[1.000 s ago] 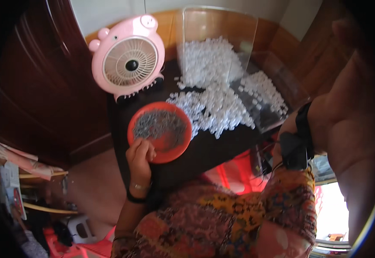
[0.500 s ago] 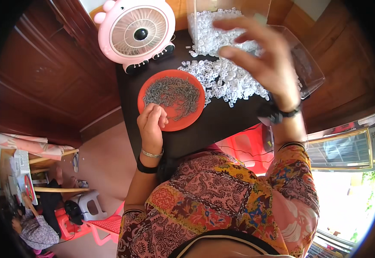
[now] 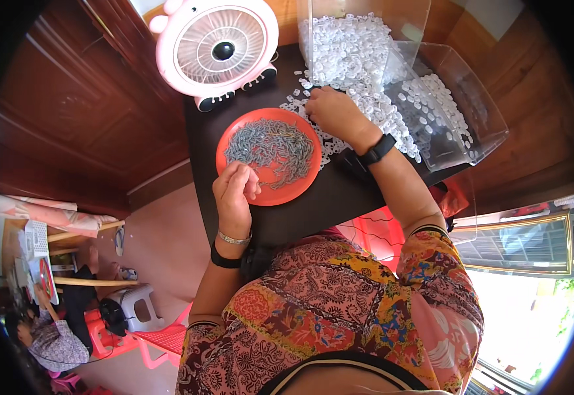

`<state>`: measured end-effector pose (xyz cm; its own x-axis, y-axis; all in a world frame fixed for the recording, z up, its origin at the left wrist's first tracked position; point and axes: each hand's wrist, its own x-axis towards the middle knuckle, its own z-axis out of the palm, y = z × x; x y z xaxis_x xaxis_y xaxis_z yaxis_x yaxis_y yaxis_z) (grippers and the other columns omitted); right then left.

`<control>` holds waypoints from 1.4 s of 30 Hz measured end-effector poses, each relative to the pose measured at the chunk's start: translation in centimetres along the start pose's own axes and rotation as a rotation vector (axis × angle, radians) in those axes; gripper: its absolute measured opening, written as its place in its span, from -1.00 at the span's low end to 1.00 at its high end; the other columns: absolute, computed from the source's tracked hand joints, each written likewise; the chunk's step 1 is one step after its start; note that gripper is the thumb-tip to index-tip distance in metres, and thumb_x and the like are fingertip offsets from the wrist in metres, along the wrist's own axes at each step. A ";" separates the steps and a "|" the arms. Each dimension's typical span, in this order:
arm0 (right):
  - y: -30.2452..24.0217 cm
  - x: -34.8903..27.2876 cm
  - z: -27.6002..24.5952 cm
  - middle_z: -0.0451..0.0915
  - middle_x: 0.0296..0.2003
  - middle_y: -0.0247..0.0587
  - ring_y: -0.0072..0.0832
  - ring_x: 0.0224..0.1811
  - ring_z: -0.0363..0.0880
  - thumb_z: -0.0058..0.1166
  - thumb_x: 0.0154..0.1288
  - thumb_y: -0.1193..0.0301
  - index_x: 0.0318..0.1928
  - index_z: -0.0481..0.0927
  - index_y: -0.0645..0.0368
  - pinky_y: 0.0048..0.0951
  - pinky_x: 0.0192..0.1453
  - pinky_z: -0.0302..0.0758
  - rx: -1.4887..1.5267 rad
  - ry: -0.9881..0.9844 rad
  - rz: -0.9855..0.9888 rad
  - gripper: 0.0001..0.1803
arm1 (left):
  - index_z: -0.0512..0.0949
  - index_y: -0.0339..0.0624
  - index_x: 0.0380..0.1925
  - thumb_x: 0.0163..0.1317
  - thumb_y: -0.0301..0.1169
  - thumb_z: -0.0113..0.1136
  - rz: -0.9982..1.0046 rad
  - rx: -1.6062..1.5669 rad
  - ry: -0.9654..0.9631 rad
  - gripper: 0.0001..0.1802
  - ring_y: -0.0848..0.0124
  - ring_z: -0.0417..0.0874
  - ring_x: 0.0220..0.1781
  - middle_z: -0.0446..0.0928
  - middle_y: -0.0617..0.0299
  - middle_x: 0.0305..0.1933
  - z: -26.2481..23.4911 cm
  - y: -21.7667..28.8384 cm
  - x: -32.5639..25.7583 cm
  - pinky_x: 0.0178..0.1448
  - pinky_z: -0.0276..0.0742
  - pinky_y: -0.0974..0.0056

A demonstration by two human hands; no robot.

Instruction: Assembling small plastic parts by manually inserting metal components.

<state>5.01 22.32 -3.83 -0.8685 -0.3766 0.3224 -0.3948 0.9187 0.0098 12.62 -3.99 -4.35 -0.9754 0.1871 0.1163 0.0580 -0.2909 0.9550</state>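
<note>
A round orange plate (image 3: 274,198) holds a heap of small grey metal screws (image 3: 280,146). At its near left rim is my left hand (image 3: 235,191), fingers curled together; whatever they hold is hidden. Small white plastic pieces with holes (image 3: 382,115) lie in a loose pile right of the plate. My right hand (image 3: 341,117) reaches down to the left part of that pile, just past the plate's right rim. Its fingers are bent and pressed together, and their tips and anything between them cannot be made out.
Behind the pile stands a clear box (image 3: 349,49) full of white pieces. A clear bin (image 3: 477,125) lies to its right. A pink fan (image 3: 224,51) occupies the table's (image 3: 287,220) back left. Another person (image 3: 63,345) sits far left, near a grey stool (image 3: 139,309).
My right hand has come down and left, from in front of the clear box to the white pieces beside the plate. My left hand stays at the plate's rim.
</note>
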 end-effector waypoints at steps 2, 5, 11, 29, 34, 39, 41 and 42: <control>0.4 -0.3 0.1 0.48 -0.37 -0.21 -0.23 -0.20 0.52 0.03 0.08 0.45 -0.47 0.58 0.12 -0.25 -0.13 0.50 0.038 -0.007 -0.003 -0.93 | 0.42 -0.23 -0.60 0.26 -0.35 -0.05 -0.014 0.008 0.009 -0.73 0.57 0.36 -0.59 0.40 0.31 -0.59 0.0 0.1 -0.2 -0.48 0.27 0.46; 0.9 -0.8 -0.2 0.49 -0.39 -0.19 -0.22 -0.23 0.53 0.03 0.07 0.46 -0.47 0.59 0.12 -0.23 -0.16 0.49 0.100 -0.019 -0.004 -0.92 | 0.41 -0.23 -0.60 0.27 -0.35 -0.05 -0.027 0.019 0.014 -0.72 0.56 0.36 -0.59 0.40 0.31 -0.60 0.2 0.2 -0.1 -0.48 0.26 0.46; 1.4 -0.9 -0.2 0.57 -0.39 -0.14 -0.17 -0.25 0.56 0.01 0.05 0.51 -0.43 0.59 0.12 -0.21 -0.17 0.49 0.256 -0.003 0.007 -0.91 | 0.41 -0.23 -0.60 0.27 -0.35 -0.05 -0.016 0.017 0.009 -0.72 0.55 0.36 -0.59 0.38 0.31 -0.61 0.2 0.3 -0.2 -0.47 0.27 0.45; -0.1 6.4 -0.8 0.56 -0.18 -0.01 -0.08 -0.10 0.53 0.02 0.17 0.36 -0.17 0.57 0.22 -0.15 0.00 0.46 0.211 0.054 -0.019 -0.74 | 0.41 -0.23 -0.60 0.27 -0.37 -0.07 0.028 0.033 -0.008 -0.72 0.56 0.32 -0.60 0.36 0.31 -0.62 -0.1 0.2 -0.3 -0.47 0.28 0.45; 0.7 9.4 4.8 0.63 -0.28 0.09 -0.11 -0.11 0.57 -0.01 0.06 0.38 -0.33 0.66 0.31 -0.19 0.00 0.45 -0.173 -0.091 0.177 -0.72 | 0.40 -0.23 -0.61 0.28 -0.38 -0.07 -0.016 0.016 0.004 -0.71 0.59 0.31 -0.62 0.35 0.33 -0.63 0.2 0.3 -0.2 -0.47 0.28 0.46; -0.7 10.6 3.2 0.65 -0.27 0.09 -0.05 -0.13 0.63 -0.01 0.13 0.19 -0.34 0.68 0.27 -0.17 0.00 0.49 -0.068 -0.253 0.215 -0.61 | 0.40 -0.22 -0.60 0.29 -0.38 -0.06 -0.002 -0.032 -0.019 -0.72 0.61 0.31 -0.62 0.37 0.34 -0.60 -0.2 0.0 -0.4 -0.48 0.28 0.46; -0.7 10.2 2.2 0.65 -0.27 0.08 -0.04 -0.16 0.62 0.00 0.14 0.16 -0.32 0.68 0.26 -0.15 -0.01 0.50 -0.051 -0.395 0.154 -0.60 | 0.41 -0.20 -0.59 0.30 -0.37 -0.05 -0.012 -0.043 -0.024 -0.73 0.62 0.32 -0.61 0.37 0.35 -0.60 0.0 0.0 -0.3 -0.48 0.27 0.47; -0.4 9.7 2.4 0.64 -0.27 0.12 -0.03 -0.16 0.62 0.00 0.12 0.17 -0.32 0.68 0.27 -0.15 0.01 0.50 -0.039 -0.423 0.124 -0.60 | 0.41 -0.20 -0.59 0.30 -0.37 -0.04 -0.025 -0.078 -0.026 -0.73 0.62 0.31 -0.61 0.37 0.36 -0.59 -0.1 -0.2 -0.2 -0.49 0.26 0.47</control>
<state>-3.96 18.05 -2.97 -0.9580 -0.2715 -0.0923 -0.2756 0.9607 0.0343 12.81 -4.08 -4.61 -0.9706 0.2187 0.1010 0.0166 -0.3576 0.9337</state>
